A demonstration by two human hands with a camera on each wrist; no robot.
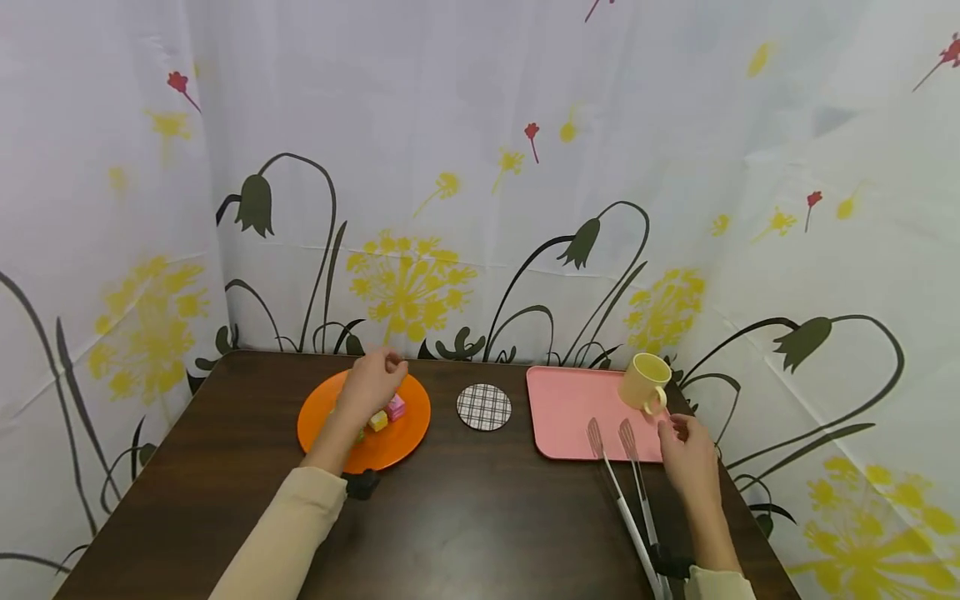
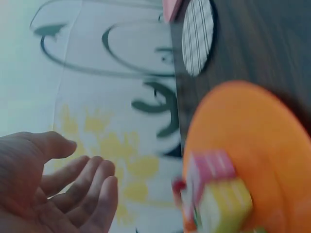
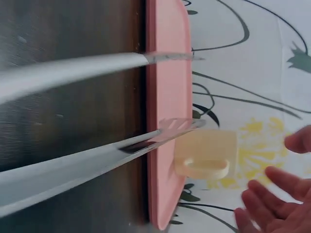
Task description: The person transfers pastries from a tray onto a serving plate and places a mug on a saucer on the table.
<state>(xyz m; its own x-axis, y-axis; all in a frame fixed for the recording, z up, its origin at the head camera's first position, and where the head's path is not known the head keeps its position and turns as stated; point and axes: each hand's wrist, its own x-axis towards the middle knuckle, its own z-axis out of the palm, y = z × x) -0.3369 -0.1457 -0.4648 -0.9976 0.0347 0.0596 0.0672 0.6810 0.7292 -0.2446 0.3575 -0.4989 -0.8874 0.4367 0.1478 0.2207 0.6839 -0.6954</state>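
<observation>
My left hand is above the orange plate, fingers loosely bent, nothing between them. On that plate sit a pink block and a yellow block, partly hidden by the forearm. The left wrist view shows the palm and loose fingers beside the plate. My right hand is by the near right corner of the pink tray, close to the yellow mug. Its fingers are relaxed and empty in the right wrist view. Metal tongs extend over the tray's near edge, their arms spread.
A round checked coaster lies between plate and tray on the dark wooden table. A flower-printed white curtain stands along the table's back and sides. The mug's handle faces the right hand.
</observation>
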